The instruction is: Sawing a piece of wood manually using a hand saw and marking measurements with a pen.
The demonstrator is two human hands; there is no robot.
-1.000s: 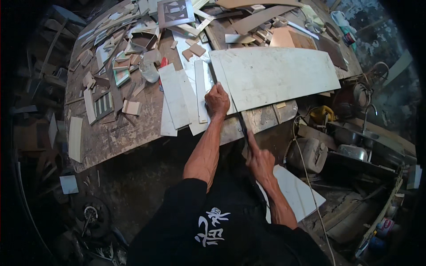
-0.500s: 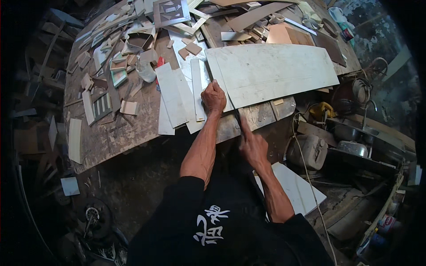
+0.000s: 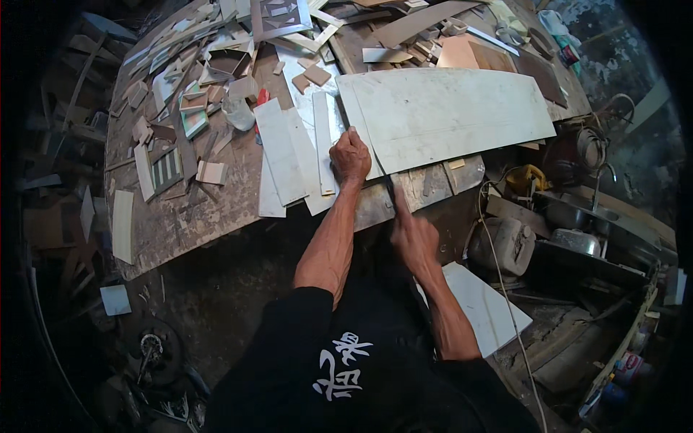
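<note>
A large white board (image 3: pixel 455 108) with a curved far edge lies on the workbench, its near edge slanting up to the right. My left hand (image 3: pixel 351 157) is closed over the narrow left end of this board, thumb on top. A thin line runs down the board just right of that hand. Along this line sits a long, thin dark blade (image 3: pixel 388 182), its near end in my right hand (image 3: pixel 415 238). My right index finger is stretched along the blade; the handle is hidden in my closed fingers. Several pale panels (image 3: pixel 278 155) lie left of my left hand.
Wood offcuts and small frames (image 3: pixel 159 173) cover the left and back of the worn workbench (image 3: pixel 195 227). A white panel (image 3: pixel 484 307) stands low by my right forearm. At right are a plastic jerrycan (image 3: pixel 505 242), a metal sink (image 3: pixel 577 238) and a hanging cable (image 3: pixel 498 274).
The whole view has shifted slightly. My left hand stays on the board's left end, and my right hand keeps the blade at the near edge with only a slight movement.
</note>
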